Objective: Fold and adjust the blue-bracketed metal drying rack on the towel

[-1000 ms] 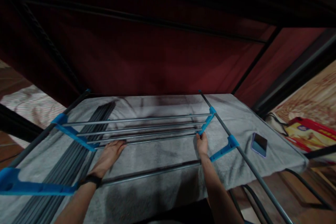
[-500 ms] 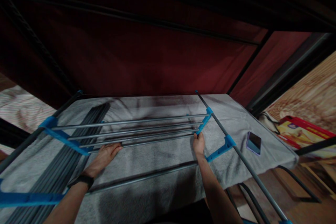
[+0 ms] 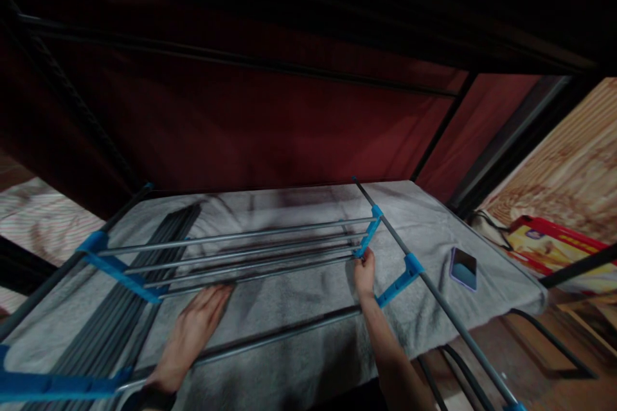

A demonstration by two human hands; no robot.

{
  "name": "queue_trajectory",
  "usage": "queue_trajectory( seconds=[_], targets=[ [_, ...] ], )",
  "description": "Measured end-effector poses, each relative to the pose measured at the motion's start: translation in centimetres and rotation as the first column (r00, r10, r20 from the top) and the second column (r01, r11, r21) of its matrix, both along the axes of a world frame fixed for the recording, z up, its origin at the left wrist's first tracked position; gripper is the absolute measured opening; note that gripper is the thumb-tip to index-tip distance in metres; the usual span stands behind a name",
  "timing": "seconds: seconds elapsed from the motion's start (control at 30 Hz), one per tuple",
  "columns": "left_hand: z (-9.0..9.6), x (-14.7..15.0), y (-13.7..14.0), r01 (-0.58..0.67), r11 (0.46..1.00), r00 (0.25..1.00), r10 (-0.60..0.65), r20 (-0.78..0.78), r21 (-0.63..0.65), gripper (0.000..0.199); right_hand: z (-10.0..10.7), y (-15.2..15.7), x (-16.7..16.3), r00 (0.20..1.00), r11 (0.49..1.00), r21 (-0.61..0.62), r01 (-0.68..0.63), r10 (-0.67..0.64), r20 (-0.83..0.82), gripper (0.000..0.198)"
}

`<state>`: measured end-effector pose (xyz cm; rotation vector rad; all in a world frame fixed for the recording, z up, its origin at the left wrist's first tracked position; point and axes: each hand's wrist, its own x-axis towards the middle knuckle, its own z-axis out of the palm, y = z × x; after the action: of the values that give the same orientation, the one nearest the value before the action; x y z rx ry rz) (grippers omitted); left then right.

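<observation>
A rack of grey metal rods [image 3: 241,236] spans two blue plastic brackets, the left bracket [image 3: 123,277] and the right bracket [image 3: 370,231]. My right hand [image 3: 365,275] is closed on the lower end of the right bracket, where the nearest rod meets it. My left hand [image 3: 200,321] lies palm down with fingers stretched out, just on the near side of that rod's left part; whether it touches the rod is unclear. A separate grey rod [image 3: 279,335] runs closer to me, passing by my left wrist. A second right-hand bracket [image 3: 398,284] sits on the side pole [image 3: 443,298].
A bundle of loose grey tubes [image 3: 96,334] lies at left on the grey blanket [image 3: 299,314]. A phone [image 3: 464,268] rests on the blanket at right. Beyond the edge is a red and yellow box [image 3: 554,244]. Dark red fabric [image 3: 289,135] closes off the back.
My left hand has come off the nearest rod and drawn back towards me, fingers now straight. My right hand stays at the bracket's end. The whole view has shifted slightly.
</observation>
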<state>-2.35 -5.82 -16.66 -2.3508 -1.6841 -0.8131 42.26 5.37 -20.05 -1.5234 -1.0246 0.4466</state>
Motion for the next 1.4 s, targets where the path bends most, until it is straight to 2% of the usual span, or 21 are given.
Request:
queue_trajectory(
  seconds=[0.07,0.2,0.27,0.3,0.37,0.47,0.57,0.73,0.8,0.93,1.03,1.13,1.23,1.3,1.4],
  targets=[
    [2.5,1.9,-0.7,0.057,0.989,0.997,-0.05,-0.051,0.139,0.031,1.5,-0.1,-0.3,0.998,0.997,0.067,0.043,-0.04,-0.042,0.057],
    [9.8,5.1,0.3,0.038,0.914,0.995,0.002,-0.097,0.403,0.028,6.8,0.7,-0.5,0.993,0.969,0.227,0.101,-0.084,-0.084,0.064],
    [13.1,5.9,1.7,0.006,0.883,0.992,0.054,-0.114,0.47,0.03,9.6,1.4,-0.4,0.997,0.972,0.224,0.075,-0.071,-0.029,0.059],
    [14.3,6.1,2.5,0.007,0.883,0.989,0.064,-0.134,0.47,0.03,10.9,1.8,-0.3,0.999,0.976,0.212,0.05,-0.051,-0.001,0.056],
    [15.7,6.0,4.0,0.044,0.892,0.98,0.05,-0.194,0.451,0.029,12.7,2.4,-0.2,0.999,0.983,0.185,0.011,-0.018,0.035,0.051],
    [15.6,5.3,5.9,0.102,0.903,0.96,0.021,-0.279,0.418,0.027,14.1,2.9,0.1,0.998,0.99,0.144,0.013,-0.022,0.061,0.044],
    [14.9,4.8,6.9,0.066,0.917,0.943,0.07,-0.324,0.392,0.027,14.3,2.9,0.6,0.995,0.996,0.092,0.003,-0.012,0.099,0.042],
    [15.6,5.4,6.8,-0.033,0.97,0.928,0.12,-0.353,0.243,0.028,13.8,2.8,1.7,0.985,0.999,-0.046,0.022,-0.013,0.172,0.05],
    [15.6,5.8,6.7,-0.039,0.981,0.932,0.105,-0.348,0.19,0.026,13.5,3.0,2.1,0.974,0.998,-0.048,0.038,-0.026,0.224,0.052],
    [14.1,6.0,6.5,-0.035,0.993,0.948,0.068,-0.309,0.11,0.021,13.2,3.2,2.6,0.96,0.993,-0.091,0.069,-0.041,0.277,0.055],
    [13.8,6.0,6.2,-0.03,0.989,0.948,0.073,-0.311,0.143,0.019,13.1,3.2,2.9,0.957,0.988,-0.132,0.077,-0.036,0.286,0.056],
    [15.8,5.9,6.2,0.014,0.976,0.93,0.067,-0.361,0.217,0.023,13.1,3.1,3.2,0.959,0.983,-0.166,0.08,-0.031,0.28,0.057],
    [17.7,5.8,6.4,0.05,0.977,0.918,0.037,-0.395,0.209,0.025,13.0,3.1,3.3,0.963,0.982,-0.177,0.066,-0.017,0.268,0.053],
    [17.7,5.7,6.5,0.036,0.98,0.919,0.044,-0.391,0.197,0.027,12.9,3.3,3.4,0.963,0.982,-0.179,0.058,-0.008,0.269,0.05],
    [16.4,5.8,6.3,0.0,0.979,0.925,0.078,-0.372,0.206,0.028,12.7,3.7,3.8,0.959,0.984,-0.174,0.041,0.01,0.283,0.051]
  ],
)
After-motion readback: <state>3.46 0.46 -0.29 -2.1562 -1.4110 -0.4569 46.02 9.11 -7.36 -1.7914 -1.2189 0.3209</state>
